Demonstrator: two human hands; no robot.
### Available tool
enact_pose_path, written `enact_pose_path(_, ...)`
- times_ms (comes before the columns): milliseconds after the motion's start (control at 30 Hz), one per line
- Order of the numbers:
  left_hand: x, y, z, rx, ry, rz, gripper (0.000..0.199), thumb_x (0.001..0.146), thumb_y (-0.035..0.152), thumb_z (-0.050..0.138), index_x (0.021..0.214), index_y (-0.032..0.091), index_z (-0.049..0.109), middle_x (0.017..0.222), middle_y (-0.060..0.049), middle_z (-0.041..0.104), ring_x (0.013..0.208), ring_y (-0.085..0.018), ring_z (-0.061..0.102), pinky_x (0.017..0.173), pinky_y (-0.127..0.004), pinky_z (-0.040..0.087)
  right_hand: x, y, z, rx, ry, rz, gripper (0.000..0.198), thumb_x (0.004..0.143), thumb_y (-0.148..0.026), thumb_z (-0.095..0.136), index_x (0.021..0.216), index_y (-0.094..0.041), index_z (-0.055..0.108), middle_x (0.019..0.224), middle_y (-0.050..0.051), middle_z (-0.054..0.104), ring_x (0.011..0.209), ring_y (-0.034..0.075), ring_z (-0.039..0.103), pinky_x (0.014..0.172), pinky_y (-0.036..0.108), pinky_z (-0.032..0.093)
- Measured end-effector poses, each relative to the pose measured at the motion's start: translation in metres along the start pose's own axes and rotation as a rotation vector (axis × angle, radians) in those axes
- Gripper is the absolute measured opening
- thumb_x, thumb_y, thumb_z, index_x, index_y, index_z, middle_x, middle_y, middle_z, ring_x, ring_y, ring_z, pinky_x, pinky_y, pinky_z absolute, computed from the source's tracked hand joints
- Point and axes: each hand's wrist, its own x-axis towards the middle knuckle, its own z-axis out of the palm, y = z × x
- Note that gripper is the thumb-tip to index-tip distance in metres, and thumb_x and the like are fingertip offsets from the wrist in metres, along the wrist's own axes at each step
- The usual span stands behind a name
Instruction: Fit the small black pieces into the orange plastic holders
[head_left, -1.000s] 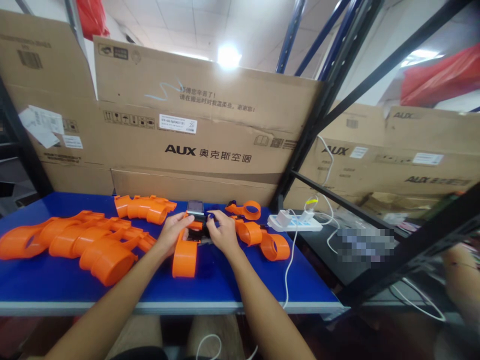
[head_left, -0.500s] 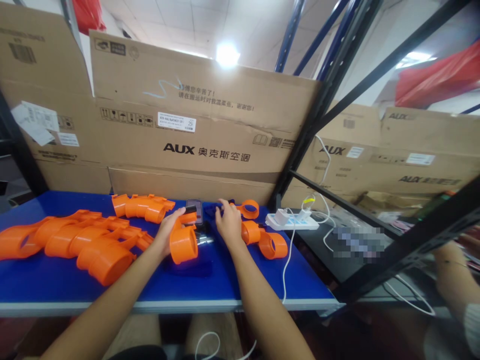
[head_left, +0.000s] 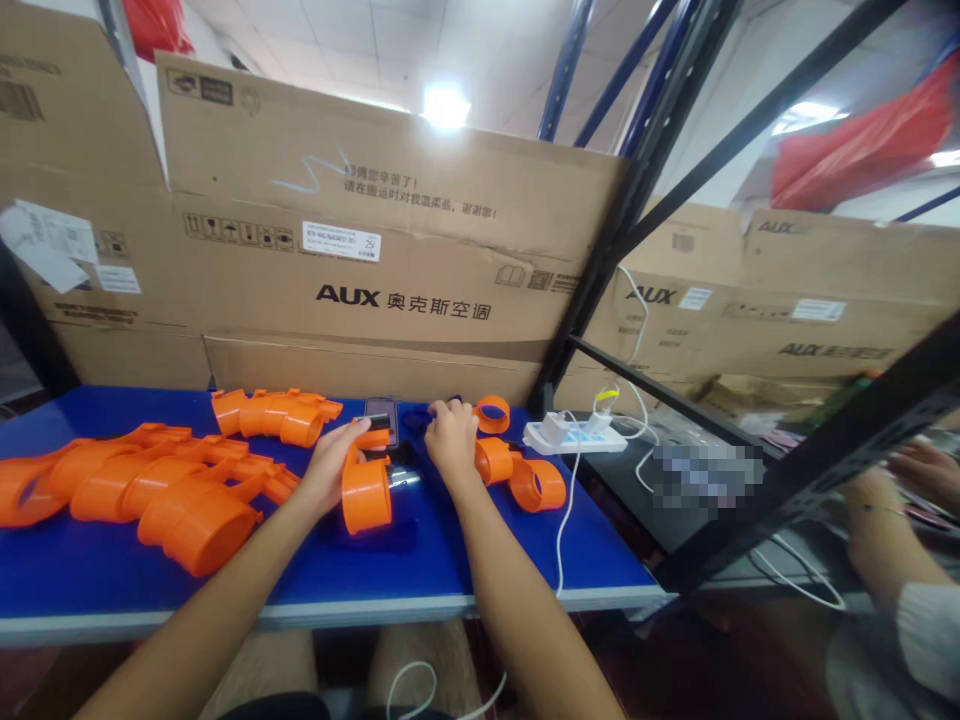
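My left hand (head_left: pixel 337 465) is closed around an orange plastic part with a ring (head_left: pixel 367 495) at its lower end and a black piece at the top. To the right, my right hand (head_left: pixel 452 440) has its fingers bent down over a dark blue bundle (head_left: pixel 417 420) at the back of the table; what the fingertips hold is hidden. Between the hands lies a shiny metal piece (head_left: pixel 405 477), partly covered. Right of my right hand are several loose orange rings (head_left: pixel 538 486).
Rows of joined orange parts (head_left: pixel 195 520) cover the left of the blue table (head_left: pixel 315 590). A phone (head_left: pixel 382 408) lies at the back. A white power strip (head_left: pixel 574 437) with cables stands right, near a black rack post (head_left: pixel 585 290). Another person's arm (head_left: pixel 874 520) is at far right.
My right hand's fingers, more spread before, have curled down and closed. My left hand still holds the orange part, in nearly the same place. The whole view has shifted slightly.
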Motion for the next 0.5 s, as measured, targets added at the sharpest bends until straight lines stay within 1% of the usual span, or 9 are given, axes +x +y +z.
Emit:
enact_pose_path(167, -0.005, 0.002, 0.004, 0.027, -0.023, 0.024, 0.043, 0.073, 0.043, 0.086, 0.099, 0.013, 0.069, 0.077, -0.010, 0.077, 0.042, -0.010, 0.054, 0.045, -0.023, 0.046, -0.005, -0.005, -0.004, 0.048, -0.009, 0.012, 0.031, 0.088, -0.011, 0.055, 0.111, -0.023, 0.071, 0.112, 0.013, 0.064, 0.111, 0.032, 0.049, 0.090, 0.044, 0.035)
enact_pose_path(267, -0.006, 0.002, 0.004, 0.038, -0.039, 0.018, 0.042, 0.073, 0.042, 0.086, 0.099, 0.014, 0.069, 0.078, -0.010, 0.077, 0.041, -0.009, 0.054, 0.046, -0.022, 0.045, -0.009, -0.009, -0.009, 0.203, 0.027, -0.013, 0.026, 0.089, -0.013, 0.055, 0.108, -0.022, 0.071, 0.110, 0.012, 0.066, 0.109, 0.031, 0.052, 0.093, 0.044, 0.038)
enact_pose_path(333, -0.006, 0.001, 0.004, 0.060, -0.041, 0.024, 0.044, 0.073, 0.043, 0.087, 0.100, 0.014, 0.069, 0.076, -0.008, 0.076, 0.040, -0.009, 0.054, 0.045, -0.022, 0.044, -0.012, -0.013, -0.014, 0.399, 0.045, -0.098, 0.022, 0.093, -0.017, 0.054, 0.107, -0.022, 0.070, 0.107, 0.010, 0.067, 0.106, 0.028, 0.056, 0.095, 0.043, 0.041)
enact_pose_path(400, -0.006, 0.000, 0.003, 0.084, -0.052, 0.033, 0.045, 0.072, 0.045, 0.087, 0.100, 0.015, 0.069, 0.069, -0.004, 0.073, 0.040, -0.009, 0.053, 0.044, -0.022, 0.042, -0.016, -0.018, -0.020, 0.600, 0.029, -0.240, 0.020, 0.096, -0.024, 0.055, 0.112, -0.023, 0.069, 0.106, 0.008, 0.068, 0.103, 0.026, 0.059, 0.095, 0.041, 0.045)
enact_pose_path(433, -0.006, -0.001, 0.003, 0.094, -0.063, 0.036, 0.045, 0.072, 0.045, 0.087, 0.101, 0.015, 0.070, 0.066, -0.002, 0.071, 0.039, -0.010, 0.053, 0.043, -0.021, 0.042, -0.018, -0.021, -0.023, 0.672, 0.010, -0.312, 0.022, 0.097, -0.027, 0.058, 0.115, -0.023, 0.068, 0.107, 0.007, 0.068, 0.103, 0.025, 0.060, 0.096, 0.041, 0.046)
enact_pose_path(500, -0.006, -0.002, 0.004, 0.108, -0.084, 0.040, 0.046, 0.071, 0.045, 0.088, 0.103, 0.016, 0.071, 0.062, 0.001, 0.068, 0.038, -0.010, 0.053, 0.042, -0.021, 0.040, -0.022, -0.026, -0.027, 0.743, -0.032, -0.420, 0.025, 0.096, -0.031, 0.062, 0.120, -0.025, 0.068, 0.111, 0.007, 0.068, 0.106, 0.025, 0.060, 0.097, 0.041, 0.047)
